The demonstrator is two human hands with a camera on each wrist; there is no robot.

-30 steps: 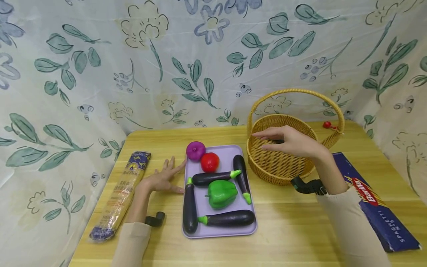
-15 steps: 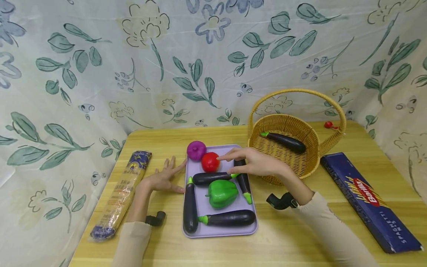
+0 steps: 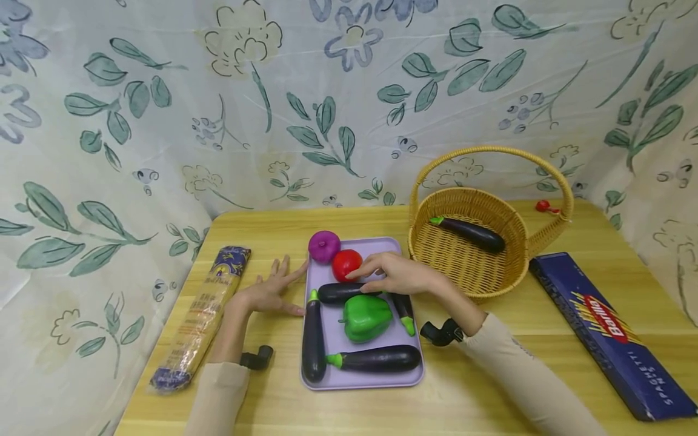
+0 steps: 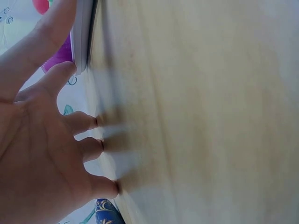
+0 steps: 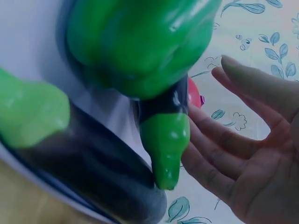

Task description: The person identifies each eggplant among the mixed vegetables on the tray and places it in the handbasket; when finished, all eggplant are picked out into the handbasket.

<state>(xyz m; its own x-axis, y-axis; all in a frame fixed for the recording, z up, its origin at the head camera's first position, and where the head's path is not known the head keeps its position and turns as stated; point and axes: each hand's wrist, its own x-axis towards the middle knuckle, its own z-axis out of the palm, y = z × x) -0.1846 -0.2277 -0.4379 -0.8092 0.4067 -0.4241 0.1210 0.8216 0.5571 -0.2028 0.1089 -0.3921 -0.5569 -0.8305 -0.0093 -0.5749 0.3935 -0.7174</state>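
Note:
A lilac tray [image 3: 361, 384] bears several eggplants, a green bell pepper [image 3: 368, 318], a red tomato [image 3: 346, 265] and a round purple vegetable [image 3: 324, 247]. My left hand [image 3: 268, 295] spreads its fingers on the table, with index finger and thumb at the tray's left edge. Over the upper eggplant [image 3: 339, 293] reaches my right hand [image 3: 402, 274], covering its green end in the head view. The right wrist view shows that hand's thumb apart from its fingers, which lie beside the eggplant's green stem end [image 5: 166, 144]; whether they touch cannot be told.
A wicker basket [image 3: 458, 266] with a tall handle stands at the back right, holding one eggplant [image 3: 472, 235]. A blue spaghetti box [image 3: 616, 339] lies on the right, a pasta bag [image 3: 199, 318] on the left. A small red object [image 3: 545, 206] sits behind the basket.
My right hand has moved from above the basket leftward to the tray's upper eggplant. An eggplant now shows inside the basket, where the hand covered it before. The left hand stays in place.

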